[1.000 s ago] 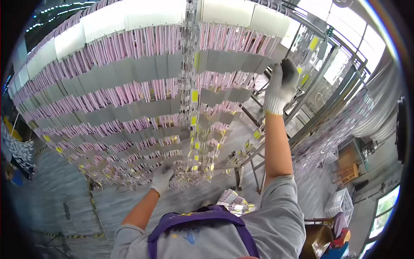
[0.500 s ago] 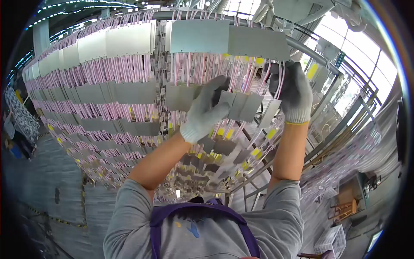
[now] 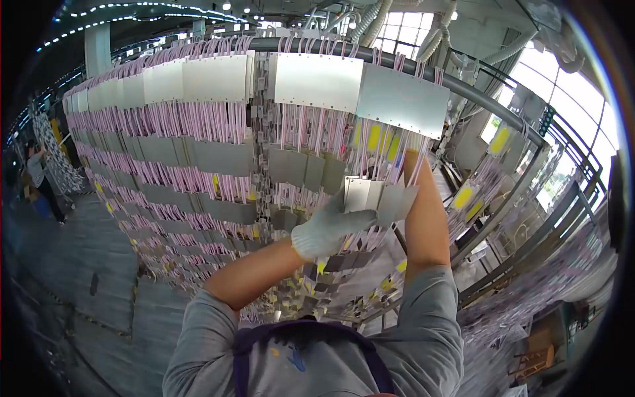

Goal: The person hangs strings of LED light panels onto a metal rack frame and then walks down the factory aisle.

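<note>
My left hand (image 3: 324,231), in a grey-white glove, holds a small group of hanging metal plates (image 3: 390,201). Its thumb lies across their front and its fingers go behind. These plates hang on pink cords (image 3: 366,159) below a wide metal plate (image 3: 402,100). My right forearm (image 3: 426,215) reaches up behind the cords. Only a bit of the right glove (image 3: 415,141) shows there; its fingers are hidden by the wide plate and cords. Yellow tags (image 3: 374,137) hang close to that hand.
A curved grey rail (image 3: 479,94) carries dense rows of corded plates (image 3: 215,79) leftward. Metal frame bars (image 3: 509,231) stand at the right. A wooden stool (image 3: 534,360) is on the floor at lower right. Another person (image 3: 41,175) stands far left.
My right hand has gone from in front of the cords to behind them and the wide plate. My left hand has shifted onto the small plates' lower part. The view has tilted up.
</note>
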`<action>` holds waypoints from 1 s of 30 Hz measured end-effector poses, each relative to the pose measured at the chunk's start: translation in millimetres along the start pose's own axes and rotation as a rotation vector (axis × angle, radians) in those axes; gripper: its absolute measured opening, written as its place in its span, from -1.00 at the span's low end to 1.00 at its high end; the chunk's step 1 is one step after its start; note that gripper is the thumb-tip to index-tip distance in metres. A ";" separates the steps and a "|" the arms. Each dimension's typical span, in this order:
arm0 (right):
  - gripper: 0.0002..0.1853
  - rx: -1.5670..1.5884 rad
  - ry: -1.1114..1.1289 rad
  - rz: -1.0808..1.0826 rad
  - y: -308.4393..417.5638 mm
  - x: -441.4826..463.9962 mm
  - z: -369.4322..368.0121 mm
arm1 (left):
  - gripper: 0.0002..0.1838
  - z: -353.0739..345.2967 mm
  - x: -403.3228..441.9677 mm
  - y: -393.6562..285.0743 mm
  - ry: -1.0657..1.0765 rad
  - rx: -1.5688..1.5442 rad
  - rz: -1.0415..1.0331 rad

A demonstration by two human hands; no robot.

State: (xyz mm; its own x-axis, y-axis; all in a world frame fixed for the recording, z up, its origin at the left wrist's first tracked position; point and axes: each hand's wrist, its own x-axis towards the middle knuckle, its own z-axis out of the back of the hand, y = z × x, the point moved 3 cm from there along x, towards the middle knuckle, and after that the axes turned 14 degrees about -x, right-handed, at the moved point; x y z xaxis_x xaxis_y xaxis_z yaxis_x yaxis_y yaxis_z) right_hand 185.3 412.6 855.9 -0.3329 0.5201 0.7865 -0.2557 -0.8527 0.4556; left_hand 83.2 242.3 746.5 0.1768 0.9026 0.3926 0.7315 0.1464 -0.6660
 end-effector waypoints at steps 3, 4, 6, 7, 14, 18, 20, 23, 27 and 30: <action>-0.58 -0.030 0.017 0.010 6.8 1.4 -3.9 | -0.53 -0.2 -9.5 -13.8 0.037 0.103 0.025; -0.58 -0.053 0.020 0.013 7.7 1.6 -4.4 | -0.56 -1.5 -12.8 -18.1 0.072 0.168 0.040; -0.59 -0.097 0.023 0.030 11.6 1.7 -7.7 | -0.56 -12.2 -22.5 -35.2 0.052 0.340 -0.015; -0.59 -0.127 0.025 0.040 12.8 2.6 -9.9 | -0.58 -16.1 -24.0 -41.2 0.068 0.379 0.035; -0.61 -0.620 -0.033 0.030 8.5 73.5 -34.4 | -0.61 -4.4 -27.2 -49.1 0.202 0.084 0.073; -0.63 -0.482 0.052 0.073 -23.3 111.6 -70.7 | -0.57 36.7 -44.8 -71.6 0.055 0.082 -0.167; -0.66 -0.213 0.066 0.134 -19.7 92.7 -85.0 | -0.50 84.2 -47.9 -64.0 -0.262 0.080 -0.296; -0.68 -0.144 0.010 0.115 38.2 39.7 -68.5 | -0.38 87.3 -53.6 -64.5 -0.373 0.371 -0.476; -0.54 0.242 -0.350 -0.092 45.5 -2.4 -45.9 | -0.25 71.3 -61.4 -89.3 -0.490 1.107 -0.768; -0.41 0.068 -0.215 0.173 83.1 -12.7 -41.4 | -0.26 59.5 -48.9 -111.3 -0.501 1.395 -0.938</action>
State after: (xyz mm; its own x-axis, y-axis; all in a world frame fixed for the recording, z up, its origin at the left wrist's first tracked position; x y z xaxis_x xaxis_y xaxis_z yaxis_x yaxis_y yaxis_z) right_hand 130.7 337.2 866.5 -0.1643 0.3499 0.9223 -0.1479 -0.9332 0.3276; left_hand -46.1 206.0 763.7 -0.3349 0.3045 0.8917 -0.6515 0.6089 -0.4526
